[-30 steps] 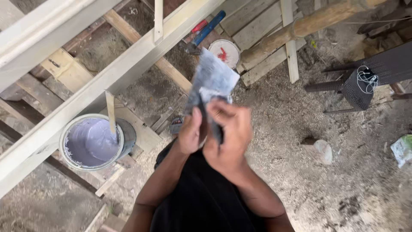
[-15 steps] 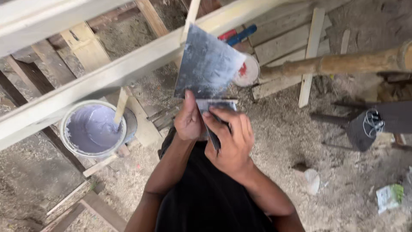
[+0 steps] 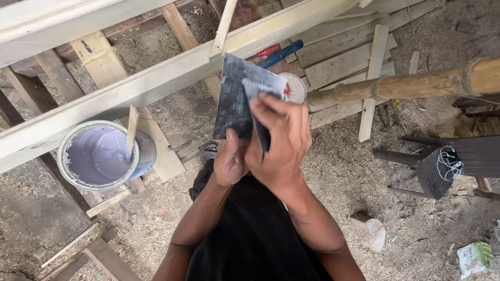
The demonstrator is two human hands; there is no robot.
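Just right of the paint bucket (image 3: 99,155), the left hand (image 3: 230,158) pinches the wide scraper blade (image 3: 235,99) — the right hand (image 3: 278,140) presses a narrower putty knife (image 3: 259,117) across it, fingers closed round its handle.

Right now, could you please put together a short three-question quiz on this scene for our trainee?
1. True or false: both hands are on the metal blades.
2. What stands in the open bucket of pale lilac paste: A) a brush, B) a flat wooden stick, C) a screwdriver?
3. Which hand holds the large scraper blade by its lower edge?

Key
1. True: the left hand grips the large blade, and the right hand presses a smaller scraper across it.
2. B, the wooden stick leans against the bucket's rim.
3. The left hand.
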